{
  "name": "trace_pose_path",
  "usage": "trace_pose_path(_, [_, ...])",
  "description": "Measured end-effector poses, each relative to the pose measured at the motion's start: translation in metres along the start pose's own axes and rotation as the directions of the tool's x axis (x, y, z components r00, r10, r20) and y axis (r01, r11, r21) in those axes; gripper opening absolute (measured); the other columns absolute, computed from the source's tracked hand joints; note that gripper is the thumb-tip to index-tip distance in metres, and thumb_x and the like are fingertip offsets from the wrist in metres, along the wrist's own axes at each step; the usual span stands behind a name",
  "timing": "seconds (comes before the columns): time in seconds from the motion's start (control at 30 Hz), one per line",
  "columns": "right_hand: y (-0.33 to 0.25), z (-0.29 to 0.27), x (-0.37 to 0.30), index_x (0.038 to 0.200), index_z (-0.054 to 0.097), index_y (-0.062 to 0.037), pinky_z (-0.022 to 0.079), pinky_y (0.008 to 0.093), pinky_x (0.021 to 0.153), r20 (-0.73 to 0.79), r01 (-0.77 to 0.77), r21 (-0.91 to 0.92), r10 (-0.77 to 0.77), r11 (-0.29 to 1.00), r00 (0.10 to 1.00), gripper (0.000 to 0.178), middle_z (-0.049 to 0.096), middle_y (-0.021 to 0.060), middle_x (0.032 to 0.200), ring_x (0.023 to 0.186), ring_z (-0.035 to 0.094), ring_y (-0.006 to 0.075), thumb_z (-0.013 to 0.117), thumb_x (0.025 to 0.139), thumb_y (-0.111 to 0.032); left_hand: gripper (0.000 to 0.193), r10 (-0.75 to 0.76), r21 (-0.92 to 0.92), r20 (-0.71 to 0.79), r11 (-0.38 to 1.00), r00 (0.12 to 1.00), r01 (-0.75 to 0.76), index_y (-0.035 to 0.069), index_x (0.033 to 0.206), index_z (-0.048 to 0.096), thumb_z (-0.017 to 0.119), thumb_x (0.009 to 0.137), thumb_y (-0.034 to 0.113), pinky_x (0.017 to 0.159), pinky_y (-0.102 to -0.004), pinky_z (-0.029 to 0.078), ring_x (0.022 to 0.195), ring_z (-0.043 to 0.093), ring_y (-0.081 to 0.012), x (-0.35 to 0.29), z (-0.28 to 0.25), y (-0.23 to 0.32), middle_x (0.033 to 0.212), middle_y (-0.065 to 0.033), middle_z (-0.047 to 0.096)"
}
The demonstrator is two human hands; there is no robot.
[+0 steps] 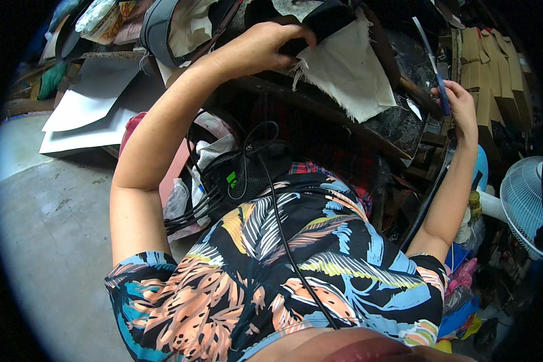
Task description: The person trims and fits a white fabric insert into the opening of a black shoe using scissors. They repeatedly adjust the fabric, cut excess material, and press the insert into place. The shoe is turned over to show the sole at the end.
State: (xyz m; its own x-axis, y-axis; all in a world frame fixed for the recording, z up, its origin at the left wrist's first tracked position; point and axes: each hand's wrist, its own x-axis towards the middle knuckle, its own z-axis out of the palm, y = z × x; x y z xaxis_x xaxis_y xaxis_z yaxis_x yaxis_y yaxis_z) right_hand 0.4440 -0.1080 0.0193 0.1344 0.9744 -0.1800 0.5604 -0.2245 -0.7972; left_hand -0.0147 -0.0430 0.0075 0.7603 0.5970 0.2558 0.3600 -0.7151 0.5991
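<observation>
My left hand [273,47] reaches to the far side of the bench. Its thumb and fingers curve round a black piece of material [327,25]. A cream cloth with frayed edges [351,75] hangs from that piece toward me. Over at the right, my right hand [461,105] is closed round a blue-handled tool [444,96] with a long, narrow silver blade pointing away from me. The blade is clear of the cloth. Whether the tool is a knife or scissors does not show.
Left of my left hand lies a black curved piece with pale lining [161,30]. White sheets [90,99] stick out at the left. Upright brown cardboard pieces [489,66] stand at the far right, above a fan [522,199]. A black cable [276,211] runs down my front.
</observation>
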Motion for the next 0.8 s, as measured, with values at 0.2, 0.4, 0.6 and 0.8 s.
trace_pose_path(0.2, [-0.047, 0.042, -0.08, 0.109, 0.06, -0.0006, 0.04, 0.0202, 0.062, 0.128, 0.153, 0.422, -0.225, 0.894, 0.966, 0.045, 0.055, -0.0023, 0.072, 0.066, 0.053, 0.007, 0.074, 0.087, -0.037, 0.025, 0.116, 0.124, 0.014, 0.985, 0.993, -0.117, 0.009, 0.111, 0.067, 0.069, 0.086, 0.01, 0.086, -0.0401, 0.055, 0.095, 0.068, -0.0298, 0.009, -0.003, -0.001, 0.104, -0.0105, 0.071])
trace_pose_path(0.4, [-0.078, 0.098, -0.107, 0.105, 0.06, -0.0033, 0.049, 0.0294, 0.069, 0.024, 0.286, -0.022, -0.285, 0.958, 0.958, 0.052, 0.064, 0.0025, 0.083, 0.075, 0.062, 0.0139, 0.088, 0.069, -0.028, 0.035, -0.016, 0.178, 0.017, 0.984, 1.0, 0.013, 0.011, 0.118, 0.063, 0.071, 0.084, 0.013, 0.086, -0.0396, 0.056, 0.095, 0.069, -0.0314, 0.009, 0.001, 0.005, 0.106, -0.0104, 0.07])
trace_pose_path(0.6, [-0.071, 0.128, -0.069, 0.111, 0.058, -0.0058, 0.047, 0.0433, 0.08, -0.238, 0.317, -0.647, -0.579, 0.693, 0.779, 0.059, 0.067, 0.0115, 0.096, 0.09, 0.064, 0.0321, 0.088, 0.067, -0.031, 0.046, -0.001, 0.238, 0.063, 0.971, 0.998, -0.013, 0.012, 0.133, 0.058, 0.058, 0.087, 0.018, 0.099, -0.0426, 0.05, 0.114, 0.062, -0.0324, 0.015, 0.002, 0.004, 0.123, -0.0141, 0.066])
trace_pose_path(0.8, [-0.046, 0.127, -0.026, 0.112, 0.057, -0.006, 0.054, 0.0417, 0.074, -0.371, 0.296, -0.482, -0.499, 0.824, 0.783, 0.04, 0.072, 0.015, 0.091, 0.084, 0.071, 0.0349, 0.077, 0.081, -0.021, 0.046, -0.052, 0.172, 0.015, 0.984, 0.999, 0.049, 0.01, 0.123, 0.067, 0.04, 0.102, 0.041, 0.097, -0.0425, 0.05, 0.108, 0.065, -0.0335, 0.049, 0.002, -0.01, 0.117, -0.0127, 0.069])
